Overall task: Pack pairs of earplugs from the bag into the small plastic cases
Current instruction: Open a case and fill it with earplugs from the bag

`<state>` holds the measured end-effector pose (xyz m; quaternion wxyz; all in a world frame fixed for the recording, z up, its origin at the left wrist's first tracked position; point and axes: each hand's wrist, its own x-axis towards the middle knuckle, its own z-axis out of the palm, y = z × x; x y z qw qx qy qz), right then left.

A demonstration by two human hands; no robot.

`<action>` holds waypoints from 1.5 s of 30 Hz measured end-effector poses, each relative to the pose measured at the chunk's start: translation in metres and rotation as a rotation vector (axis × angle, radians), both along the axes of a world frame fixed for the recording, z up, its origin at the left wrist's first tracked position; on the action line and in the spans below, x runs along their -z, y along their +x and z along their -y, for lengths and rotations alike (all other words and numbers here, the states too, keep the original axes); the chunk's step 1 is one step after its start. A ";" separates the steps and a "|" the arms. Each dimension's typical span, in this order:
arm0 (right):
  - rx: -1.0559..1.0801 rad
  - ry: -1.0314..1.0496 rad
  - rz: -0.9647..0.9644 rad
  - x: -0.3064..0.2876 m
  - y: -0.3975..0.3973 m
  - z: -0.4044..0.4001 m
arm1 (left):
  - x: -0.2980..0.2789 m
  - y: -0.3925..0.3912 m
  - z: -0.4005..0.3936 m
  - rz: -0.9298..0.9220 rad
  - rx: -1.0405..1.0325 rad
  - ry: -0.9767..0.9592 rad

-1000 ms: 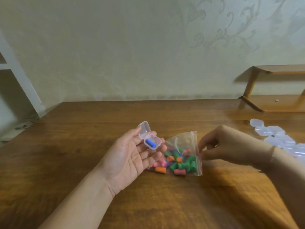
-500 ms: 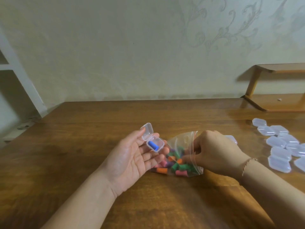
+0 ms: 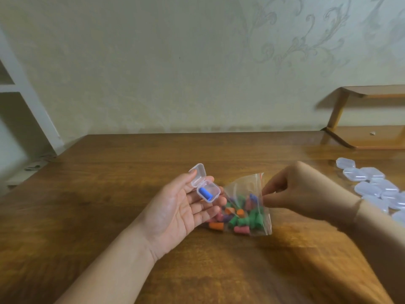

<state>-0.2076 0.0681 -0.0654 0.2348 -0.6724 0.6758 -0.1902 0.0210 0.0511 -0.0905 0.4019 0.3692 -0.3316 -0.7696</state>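
**Right hand drawn back to the bag's edge**

Compared with half a second ago, the right hand (image 3: 306, 191) is seen withdrawn from inside the bag (image 3: 245, 207); its fingers are now pinched shut at the bag's right edge, at 3 o'clock of the bag. Whether an earplug is held between them cannot be told. A blue earplug now shows near the top of the heap inside the bag.

At the left, the left hand (image 3: 177, 216) is held palm up and open, with one open case (image 3: 207, 190) resting on its fingertips, lid tipped back toward 11 o'clock. One blue earplug (image 3: 206, 192) is seen lying in the case. The bag lies on the wooden table (image 3: 98, 216), at 3 o'clock of the left hand, its left part hidden behind the fingers. Inside it, a heap of green, orange, pink and purple earplugs is seen; an exact count cannot be made. At the far right, at 2 o'clock of the bag, roughly nine empty cases (image 3: 370, 181) are clustered, partly cut off by the frame. A wooden shelf (image 3: 368, 137) stands behind them.
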 end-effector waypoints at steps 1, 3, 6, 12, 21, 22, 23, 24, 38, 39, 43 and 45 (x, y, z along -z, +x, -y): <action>-0.013 0.047 0.026 -0.006 -0.007 -0.001 | 0.000 0.000 -0.001 0.002 0.009 -0.010; -0.050 0.113 0.062 -0.016 -0.023 -0.004 | -0.001 -0.001 -0.002 0.002 0.031 -0.031; -0.145 0.118 0.252 -0.025 -0.041 -0.009 | -0.003 -0.002 -0.005 -0.033 0.071 -0.043; -0.319 0.025 0.633 -0.023 -0.019 -0.014 | -0.002 -0.003 -0.010 -0.162 0.230 -0.010; -0.172 -0.213 0.218 -0.003 0.029 -0.017 | 0.000 -0.004 -0.012 -0.216 0.335 0.012; -0.172 -0.209 0.210 -0.001 0.029 -0.017 | 0.001 -0.004 -0.012 -0.208 0.331 0.021; -0.178 -0.209 0.203 -0.001 0.029 -0.017 | 0.001 -0.004 -0.012 -0.203 0.325 0.029; -0.186 -0.213 0.200 -0.001 0.028 -0.017 | 0.001 -0.004 -0.011 -0.204 0.322 0.035; -0.058 -0.302 0.361 -0.008 0.017 -0.015 | 0.004 -0.009 -0.014 -0.080 0.277 -0.083; -0.050 -0.285 0.373 -0.006 0.018 -0.014 | 0.004 -0.010 -0.016 -0.034 0.261 -0.115; -0.131 -0.236 0.211 0.005 0.028 -0.014 | 0.008 -0.012 -0.019 0.270 0.190 -0.364; -0.178 -0.202 0.172 0.007 0.031 -0.014 | 0.010 -0.011 -0.018 0.432 0.169 -0.503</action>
